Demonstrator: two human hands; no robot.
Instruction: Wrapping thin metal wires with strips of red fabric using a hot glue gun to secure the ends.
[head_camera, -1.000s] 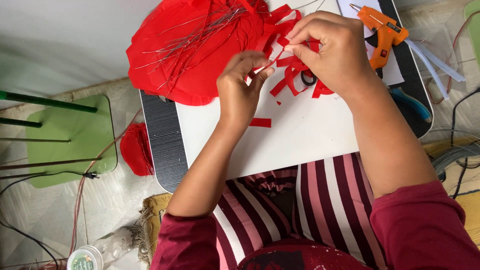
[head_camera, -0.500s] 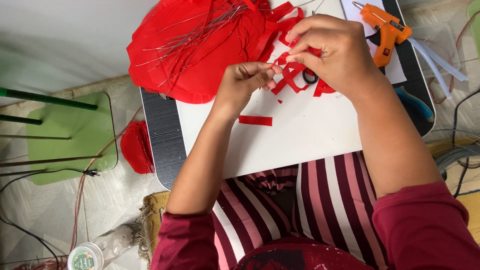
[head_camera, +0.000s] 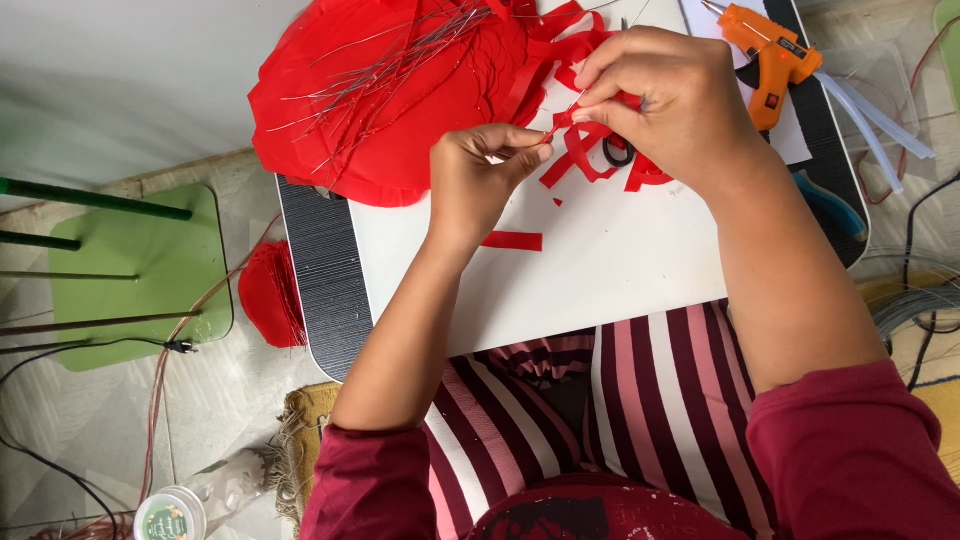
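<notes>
**Hands meet over a thin red strip**

Since a second ago the left hand (head_camera: 485, 175) has risen from the tabletop (head_camera: 600, 270) to meet the right hand (head_camera: 665, 105); each grip is pinched closed on the red strip (head_camera: 560, 122) between them. It looks light, limp and easily torn, best held at its ends. Left to right: one green stool (head_camera: 140, 270), one red sheet pile (head_camera: 390, 90), one loose strip (head_camera: 512, 241), one orange glue gun (head_camera: 770, 60).

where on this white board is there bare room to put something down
The widest bare patch of the white board is its near half, between the loose red strip and the striped lap. The far edge is crowded: red paper sheets, wires, cut strips under both hands, and the orange glue gun at far right.
</notes>
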